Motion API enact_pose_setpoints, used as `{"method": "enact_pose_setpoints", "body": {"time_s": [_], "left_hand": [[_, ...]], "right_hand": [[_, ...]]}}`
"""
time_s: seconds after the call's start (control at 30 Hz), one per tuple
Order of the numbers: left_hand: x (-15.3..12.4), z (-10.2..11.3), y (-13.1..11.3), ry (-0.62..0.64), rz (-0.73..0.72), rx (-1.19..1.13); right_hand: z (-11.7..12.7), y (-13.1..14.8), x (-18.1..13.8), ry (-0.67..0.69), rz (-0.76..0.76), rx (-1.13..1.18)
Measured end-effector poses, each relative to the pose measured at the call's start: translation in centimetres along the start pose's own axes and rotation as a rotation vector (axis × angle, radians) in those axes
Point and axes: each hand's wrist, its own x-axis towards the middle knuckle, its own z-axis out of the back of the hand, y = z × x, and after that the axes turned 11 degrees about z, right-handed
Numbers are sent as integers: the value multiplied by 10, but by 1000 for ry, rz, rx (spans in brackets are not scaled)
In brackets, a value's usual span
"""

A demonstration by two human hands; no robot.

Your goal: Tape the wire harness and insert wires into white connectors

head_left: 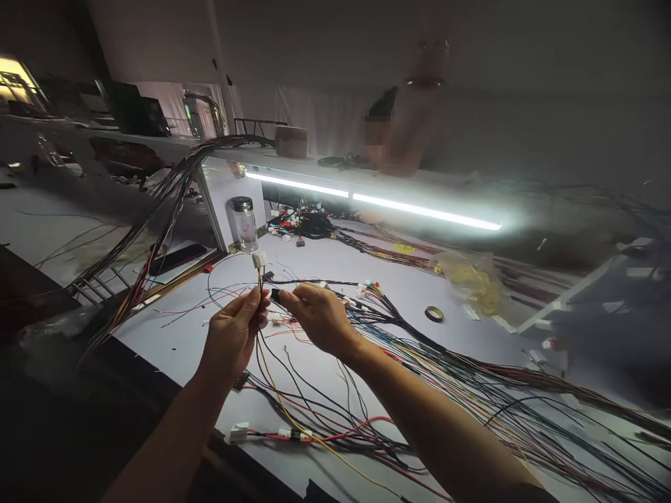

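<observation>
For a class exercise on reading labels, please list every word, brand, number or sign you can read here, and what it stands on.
No readable text anywhere.
Jar: faint pink marks, too small to read.
White connector above the left hand: no print can be made out.
Black item at the right hand: no print can be made out.
Tape roll: nothing legible.

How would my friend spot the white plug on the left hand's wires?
On the white table, find the clear jar. Just below it in view, the left hand pinches thin wires. The white plug tops those wires, held up, unlike the white connector lying near the table's front edge.
</observation>
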Motion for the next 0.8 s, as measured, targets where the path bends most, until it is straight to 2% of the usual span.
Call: {"method": "enact_pose_setpoints", "body": {"time_s": [0.13,0.27,0.47,0.63,0.8], "left_hand": [[4,6,-5,49,22,13],[0,2,-5,66,11,67],[-11,-11,-4,151,-3,207],[-8,-4,1,190,-65,327],[-4,3,5,204,-95,445]], "right_hand": [[13,-2,9,-70,-44,190],[23,-2,34,-180,-24,311],[14,2,65,-290,66,213],[4,0,63,-339,171,152],[4,-6,61,-374,172,112]]}}
